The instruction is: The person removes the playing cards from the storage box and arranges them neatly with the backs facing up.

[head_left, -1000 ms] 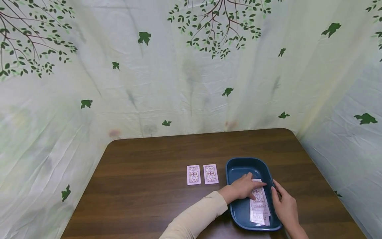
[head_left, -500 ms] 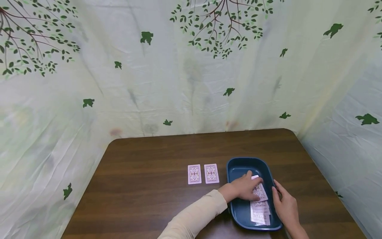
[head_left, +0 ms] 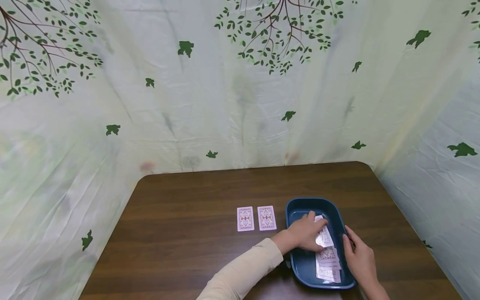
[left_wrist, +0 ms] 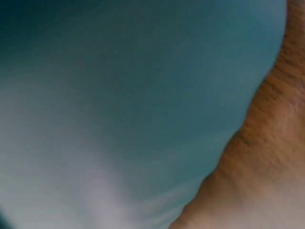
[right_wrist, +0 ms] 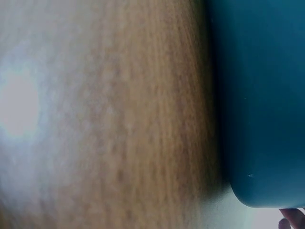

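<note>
My left hand [head_left: 304, 231] reaches into the blue tray [head_left: 305, 275] in the head view. Its thumb and fingers hold a patterned playing card [head_left: 325, 238] by its edges, over the upper part of an overlapping row of playing cards [head_left: 327, 264]. My right hand [head_left: 361, 259] grips the tray's right rim, thumb at the edge. In the left wrist view, the blurred tray wall [left_wrist: 143, 95] fills most of the picture, with skin of the left hand [left_wrist: 267, 157] close at the right. The tray's outer side [right_wrist: 267, 105] shows in the right wrist view, with fingertips [right_wrist: 296, 218] at the lower corner.
Two playing cards [head_left: 245, 218] lie patterned side up, side by side, on the brown wooden table [head_left: 180, 250] left of the tray. A pale curtain [head_left: 240, 104] with leaf prints hangs behind the table and around its sides.
My left hand has shifted slightly away from me and to the left, sliding the top card off the row so more of the cards beneath shows. The right hand stays at the rim.
</note>
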{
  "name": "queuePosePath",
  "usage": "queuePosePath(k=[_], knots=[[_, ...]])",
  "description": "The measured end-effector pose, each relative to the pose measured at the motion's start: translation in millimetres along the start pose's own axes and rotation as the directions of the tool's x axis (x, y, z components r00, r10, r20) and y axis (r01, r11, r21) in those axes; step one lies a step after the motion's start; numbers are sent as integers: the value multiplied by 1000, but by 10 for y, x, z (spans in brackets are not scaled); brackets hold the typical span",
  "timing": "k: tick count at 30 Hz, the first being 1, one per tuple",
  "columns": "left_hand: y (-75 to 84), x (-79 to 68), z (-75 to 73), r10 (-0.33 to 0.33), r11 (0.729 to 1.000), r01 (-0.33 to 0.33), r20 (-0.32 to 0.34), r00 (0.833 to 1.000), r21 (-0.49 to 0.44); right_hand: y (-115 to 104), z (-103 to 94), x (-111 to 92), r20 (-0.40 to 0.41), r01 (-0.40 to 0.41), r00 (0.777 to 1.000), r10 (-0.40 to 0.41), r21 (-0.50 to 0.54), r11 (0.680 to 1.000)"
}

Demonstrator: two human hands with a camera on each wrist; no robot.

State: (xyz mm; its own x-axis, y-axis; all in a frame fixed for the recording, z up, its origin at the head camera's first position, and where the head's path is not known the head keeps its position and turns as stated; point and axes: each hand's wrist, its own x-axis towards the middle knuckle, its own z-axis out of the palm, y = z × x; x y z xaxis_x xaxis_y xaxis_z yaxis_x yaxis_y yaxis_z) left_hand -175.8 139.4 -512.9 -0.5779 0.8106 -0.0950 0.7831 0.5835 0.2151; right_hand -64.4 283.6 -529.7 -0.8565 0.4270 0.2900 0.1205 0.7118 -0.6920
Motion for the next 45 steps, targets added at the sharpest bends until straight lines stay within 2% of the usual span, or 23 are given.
queuePosePath(k=[3, 6, 10, 16, 24, 28, 33, 38, 45], knots=[[-45, -50, -48, 44, 998, -42, -26, 999, 53, -11, 6, 2, 13, -12, 1000, 12, -1, 1000], [-88, -115, -112, 65, 996, -63, -36, 997, 64, -25, 13, 4, 32, -33, 999, 33, -1, 999], [-139, -199, -190, 72, 997, -71, -35, 997, 39, -32, 26, 4, 49, -55, 997, 55, 4, 998], [-241, -302, -334, 64, 998, -64, -79, 995, 2, -21, 45, -5, 24, -41, 999, 41, 8, 999], [-536, -440, -610, 65, 993, -74, -94, 993, -92, -26, 39, -20, 12, -31, 999, 31, 12, 999], [-688, -523, -710, 53, 993, -62, -90, 995, -101, -15, 30, -22, 1, -24, 1000, 24, 6, 1000], [-834, -601, -766, 47, 993, -55, -79, 996, -103, 2, 21, -23, -14, -25, 1000, 25, 4, 1000], [-1029, -703, -775, 14, 994, -22, -75, 997, -109, -19, 20, -17, -13, -33, 999, 33, 7, 999], [-1365, -956, -693, -56, 989, 48, -53, 997, -139, -46, 15, -17, 15, -63, 998, 63, 5, 998]])
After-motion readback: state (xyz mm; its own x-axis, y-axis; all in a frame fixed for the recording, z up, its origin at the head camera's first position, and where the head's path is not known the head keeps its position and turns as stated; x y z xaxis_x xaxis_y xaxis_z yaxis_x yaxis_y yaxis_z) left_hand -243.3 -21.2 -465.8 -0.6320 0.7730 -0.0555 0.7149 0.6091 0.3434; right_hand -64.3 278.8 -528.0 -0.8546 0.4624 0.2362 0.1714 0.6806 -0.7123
